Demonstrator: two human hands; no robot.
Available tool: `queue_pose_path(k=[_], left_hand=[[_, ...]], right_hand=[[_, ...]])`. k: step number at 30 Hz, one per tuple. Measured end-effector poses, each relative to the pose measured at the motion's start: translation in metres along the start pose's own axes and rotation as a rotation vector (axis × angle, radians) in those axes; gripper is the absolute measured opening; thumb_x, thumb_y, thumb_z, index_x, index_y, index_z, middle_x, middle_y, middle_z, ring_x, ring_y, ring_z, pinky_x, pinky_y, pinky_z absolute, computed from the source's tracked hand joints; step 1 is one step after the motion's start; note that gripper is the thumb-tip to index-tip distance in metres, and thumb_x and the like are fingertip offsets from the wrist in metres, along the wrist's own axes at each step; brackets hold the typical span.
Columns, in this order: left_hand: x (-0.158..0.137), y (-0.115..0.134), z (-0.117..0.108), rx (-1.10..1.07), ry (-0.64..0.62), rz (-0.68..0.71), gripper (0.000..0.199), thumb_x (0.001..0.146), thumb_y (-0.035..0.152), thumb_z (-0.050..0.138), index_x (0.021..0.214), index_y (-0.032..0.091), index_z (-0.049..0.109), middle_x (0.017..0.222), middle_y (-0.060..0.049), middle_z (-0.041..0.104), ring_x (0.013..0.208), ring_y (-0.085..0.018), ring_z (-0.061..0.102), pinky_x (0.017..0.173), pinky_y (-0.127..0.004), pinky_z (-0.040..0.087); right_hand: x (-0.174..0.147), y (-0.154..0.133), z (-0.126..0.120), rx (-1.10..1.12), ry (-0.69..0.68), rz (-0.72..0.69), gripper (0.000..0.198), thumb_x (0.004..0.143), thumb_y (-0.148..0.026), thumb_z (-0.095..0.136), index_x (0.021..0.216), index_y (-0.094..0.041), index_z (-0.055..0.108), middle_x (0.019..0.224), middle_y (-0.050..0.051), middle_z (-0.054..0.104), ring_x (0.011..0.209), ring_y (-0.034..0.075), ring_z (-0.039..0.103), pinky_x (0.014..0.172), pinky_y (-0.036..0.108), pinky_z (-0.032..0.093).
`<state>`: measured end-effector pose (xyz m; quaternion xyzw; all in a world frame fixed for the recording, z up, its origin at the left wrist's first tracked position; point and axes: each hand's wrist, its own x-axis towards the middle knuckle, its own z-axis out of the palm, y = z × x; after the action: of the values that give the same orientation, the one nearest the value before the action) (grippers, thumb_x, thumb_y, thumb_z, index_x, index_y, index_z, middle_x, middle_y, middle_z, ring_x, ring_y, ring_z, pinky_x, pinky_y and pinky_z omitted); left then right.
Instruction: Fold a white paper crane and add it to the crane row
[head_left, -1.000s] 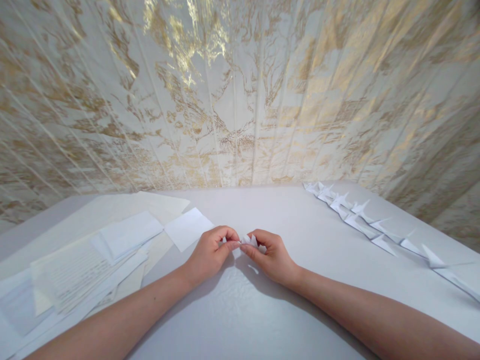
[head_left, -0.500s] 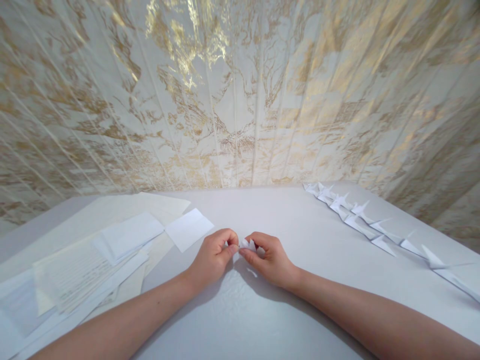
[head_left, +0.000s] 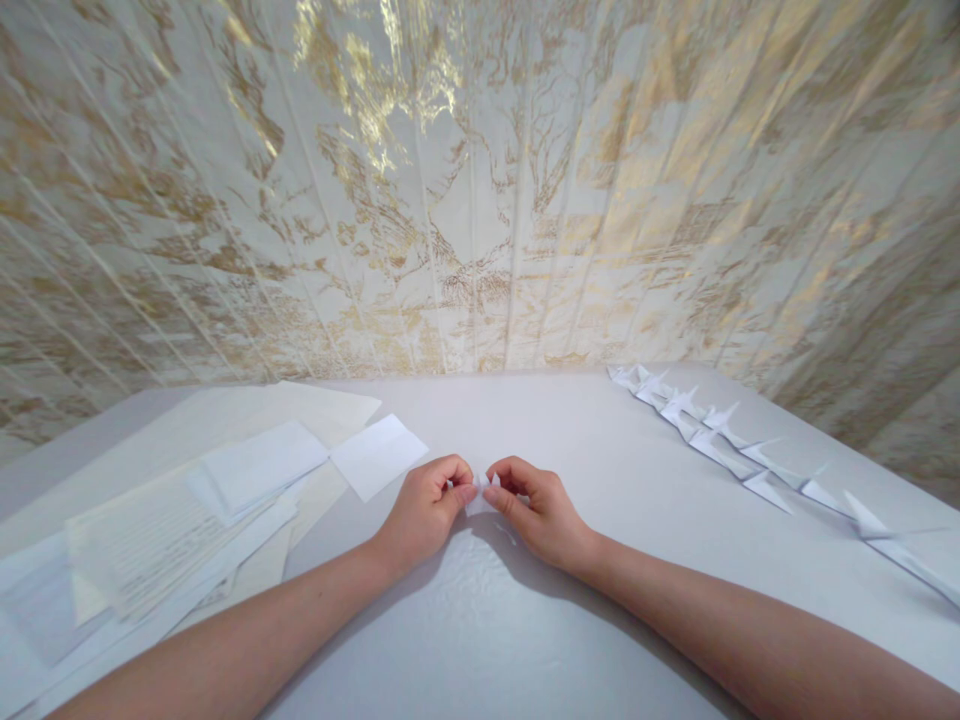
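Observation:
A small piece of folded white paper (head_left: 481, 498) is held between my two hands, just above the table. My left hand (head_left: 435, 505) pinches its left side between thumb and forefinger. On the other side, my right hand (head_left: 541, 510) grips it the same way. Fingertips cover much of the paper, so its exact folded form cannot be made out. Both forearms reach in from the lower corners, and a shadow falls on the table under the hands.
White folded paper cranes (head_left: 705, 440) stand in rows along the right side of the white table (head_left: 495, 640). At left lie a blank paper square (head_left: 380, 457), a stack of white sheets (head_left: 266, 463) and printed pages (head_left: 150, 540). A gold-patterned curtain (head_left: 465, 220) hangs behind.
The folded paper has turned and now sits lower between both thumbs, where before it was mostly in my right fingers. The hands have barely shifted.

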<state>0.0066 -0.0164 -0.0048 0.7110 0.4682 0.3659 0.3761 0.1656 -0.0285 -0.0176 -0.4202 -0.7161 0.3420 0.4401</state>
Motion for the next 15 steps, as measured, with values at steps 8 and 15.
queue_pose_path(k=[8,15], left_hand=[[0.0011,-0.0015,0.0029,0.064,0.035,0.019,0.014,0.068,0.022,0.048,0.055,0.019,0.044,0.049,0.006,0.040,0.052,-0.011,0.038,0.052,-0.023,0.031],[0.0009,0.0001,0.0031,0.035,0.044,0.001,0.014,0.067,0.024,0.050,0.055,0.018,0.047,0.049,0.006,0.042,0.051,-0.011,0.039,0.052,-0.023,0.031]], right_hand=[[0.0021,0.0065,-0.0004,0.106,0.066,0.109,0.022,0.075,-0.031,0.048,0.059,-0.017,0.050,0.052,-0.003,0.046,0.052,0.009,0.039,0.052,0.022,0.034],[0.0042,0.0078,-0.0005,0.104,-0.032,0.132,0.027,0.071,-0.040,0.057,0.061,-0.016,0.049,0.050,-0.007,0.037,0.047,0.007,0.032,0.045,0.020,0.026]])
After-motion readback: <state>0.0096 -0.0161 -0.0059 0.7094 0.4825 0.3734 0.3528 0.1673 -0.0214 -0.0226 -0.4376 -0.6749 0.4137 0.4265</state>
